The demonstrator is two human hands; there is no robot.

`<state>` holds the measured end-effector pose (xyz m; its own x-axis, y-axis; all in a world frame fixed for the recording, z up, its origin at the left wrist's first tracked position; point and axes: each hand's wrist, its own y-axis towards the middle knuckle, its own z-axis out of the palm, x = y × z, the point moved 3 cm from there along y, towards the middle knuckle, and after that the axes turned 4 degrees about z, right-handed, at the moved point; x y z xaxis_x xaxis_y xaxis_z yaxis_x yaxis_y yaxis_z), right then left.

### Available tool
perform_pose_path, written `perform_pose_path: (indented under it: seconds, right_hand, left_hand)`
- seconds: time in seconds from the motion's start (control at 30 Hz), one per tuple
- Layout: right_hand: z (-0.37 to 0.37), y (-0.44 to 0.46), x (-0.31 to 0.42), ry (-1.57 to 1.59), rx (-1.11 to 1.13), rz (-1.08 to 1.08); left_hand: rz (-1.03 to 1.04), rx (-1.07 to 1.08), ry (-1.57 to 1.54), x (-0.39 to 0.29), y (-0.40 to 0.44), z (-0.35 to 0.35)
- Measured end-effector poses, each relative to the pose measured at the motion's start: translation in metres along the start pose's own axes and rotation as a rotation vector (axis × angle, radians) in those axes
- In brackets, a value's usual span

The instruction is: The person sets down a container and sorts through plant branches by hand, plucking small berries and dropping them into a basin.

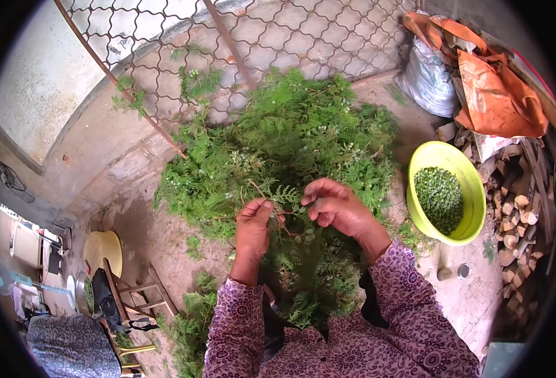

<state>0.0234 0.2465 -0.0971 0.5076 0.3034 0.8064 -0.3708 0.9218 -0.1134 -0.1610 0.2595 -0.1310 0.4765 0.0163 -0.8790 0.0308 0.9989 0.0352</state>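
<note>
- Two hands hover over greenery: my left hand pinches a sprig by its thin stem; my right hand, at its three o'clock, has loosely curled fingers, and I cannot tell whether they hold anything.
- I judge the sprig light and springy, its leaves soft, its twigs easily snapped; the woody stem is the place to grip.
- At twelve o'clock, just beyond my hands, lies a leafy pile.
- At three o'clock, well apart, stands a yellow-green basin holding what look like green berries.
- My right fingertips blur, shadow obscures the cuttings between my forearms, and the dark round edge cuts off the woodpile.
</note>
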Motion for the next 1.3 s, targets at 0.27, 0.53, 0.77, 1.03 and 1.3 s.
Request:
perform_pose_path:
  seconds: [0.27,0.53,0.77,1.03,1.3]
  right_hand:
    - [0.001,0.012,-0.023,-0.571,-0.131,-0.101]
    - [-0.003,0.013,-0.022,-0.671,-0.068,-0.021]
    - [-0.007,0.001,-0.007,-0.399,0.17,0.174]
    - [0.002,0.005,-0.008,-0.399,-0.054,0.078]
    - [0.013,0.017,-0.034,-1.052,-0.17,-0.361]
  left_hand:
    - [-0.025,0.158,0.169,0.008,-0.011,0.021]
    - [-0.016,0.28,0.257,0.014,-0.015,0.025]
    - [-0.124,0.087,-0.047,0.003,-0.017,0.017]
    - [-0.135,-0.166,-0.095,0.01,-0.013,0.006]
    - [0.008,-0.051,0.048,0.021,-0.014,0.008]
